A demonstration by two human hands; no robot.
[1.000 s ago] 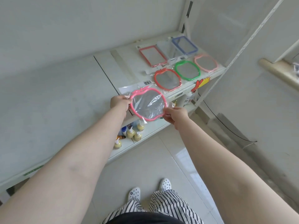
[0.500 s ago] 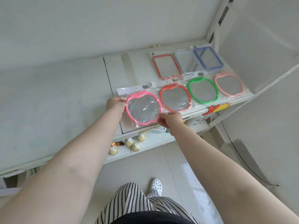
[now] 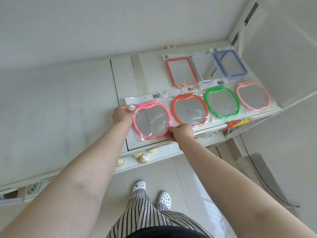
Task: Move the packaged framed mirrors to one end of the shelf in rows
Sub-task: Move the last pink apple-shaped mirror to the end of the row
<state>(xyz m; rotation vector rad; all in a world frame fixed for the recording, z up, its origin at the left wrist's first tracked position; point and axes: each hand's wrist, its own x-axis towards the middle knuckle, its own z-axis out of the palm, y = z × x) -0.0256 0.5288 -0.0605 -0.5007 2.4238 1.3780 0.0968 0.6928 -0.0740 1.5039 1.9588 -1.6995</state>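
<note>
Left hand: fingers curled round the left rim of the bright pink apple mirror, pinching frame and wrapper together at the upper left edge.
Right hand: gripping the same mirror at its lower right corner, fingertips closed on the plastic sleeve just beside the frame.
Bright pink apple mirror: apple-shaped frame in a clear crinkled bag, lying flat (or very nearly so) on the shelf near its front edge; leftmost of the front row, barcode header pointing toward the wall.
Red apple mirror: just right of the bright pink one, wrappers touching or overlapping.
Green apple mirror: third in the front row, beside the red one.
Pale pink apple mirror: last in the front row, at the right end of the shelf.
Red rectangular mirror: back row, behind the red apple frame.
Pale grey rectangular mirror: back row, between the red and blue rectangles, partly under the blue one.
Blue rectangular mirror: back row, nearest the right upright.
Shelf: white board, bare on the left of the held mirror.
Lower shelf: yellow pump bottles visible below the front lip.
Floor level: striped trousers and white perforated clogs.
</note>
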